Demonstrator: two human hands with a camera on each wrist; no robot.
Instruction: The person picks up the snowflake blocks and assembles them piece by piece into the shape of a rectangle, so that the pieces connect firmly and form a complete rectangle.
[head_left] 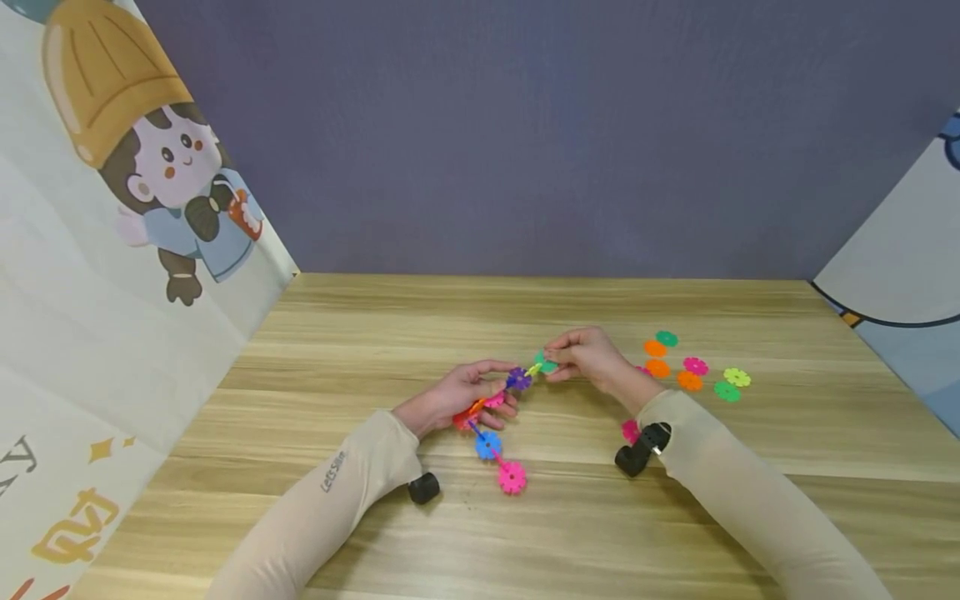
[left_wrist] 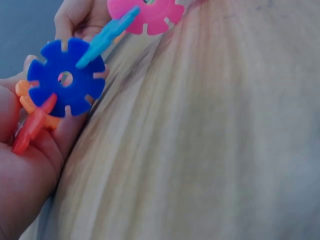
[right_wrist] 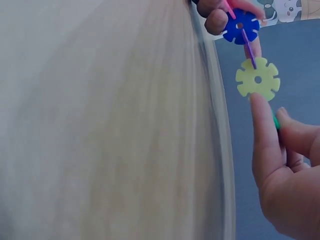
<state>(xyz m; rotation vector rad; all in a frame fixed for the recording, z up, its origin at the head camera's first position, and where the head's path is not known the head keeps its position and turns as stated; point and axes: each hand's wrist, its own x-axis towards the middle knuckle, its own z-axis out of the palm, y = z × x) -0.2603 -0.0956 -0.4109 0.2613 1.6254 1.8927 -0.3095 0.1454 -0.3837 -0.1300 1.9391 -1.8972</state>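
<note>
Slotted plastic flower discs are linked edge to edge in a chain that runs between both hands. My left hand (head_left: 456, 392) grips the chain near its middle, with red, orange and pink discs lying at the palm and fingers. From there a light blue disc (head_left: 482, 452) and a pink disc (head_left: 506, 479) hang toward me. In the left wrist view a dark blue disc (left_wrist: 45, 82) sits beside the palm. My right hand (head_left: 595, 358) pinches a green disc (head_left: 550, 364) at the far end, right at the yellow disc (right_wrist: 270, 85), which joins a purple disc (head_left: 519, 372).
Loose discs lie on the wooden table (head_left: 360, 333) to the right: orange discs (head_left: 690, 381), green discs (head_left: 726, 392), a yellow disc (head_left: 738, 377) and pink discs (head_left: 696, 366). One pink disc (head_left: 629, 430) is partly behind the right wrist camera (head_left: 634, 457). A dark panel (head_left: 555, 150) stands at the back.
</note>
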